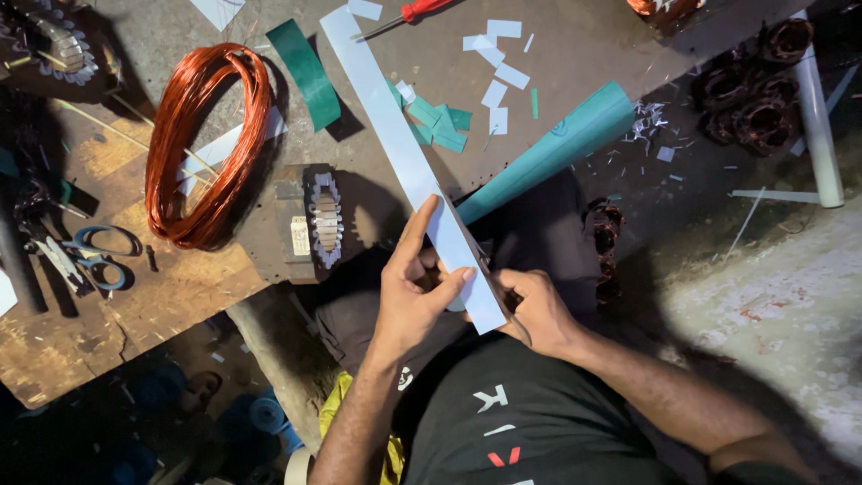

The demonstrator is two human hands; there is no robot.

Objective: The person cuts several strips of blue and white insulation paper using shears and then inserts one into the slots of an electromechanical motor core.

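Note:
A long pale blue-white paper strip [395, 135] runs from the top of the workbench down to my lap. My left hand [415, 292] pinches its near end, index finger stretched along the strip's left edge. My right hand [537, 310] grips the same end from the right; something dark shows at its fingers, too hidden to name. Both hands meet over my lap, just below the bench edge.
A coil of copper wire [208, 144] lies on the bench, a motor stator [323, 220] beside it. Blue-handled scissors [99, 256] at left. A teal roll [548, 148], green and white paper scraps [440, 121], a red screwdriver [417, 11], wound coils [750, 99] at right.

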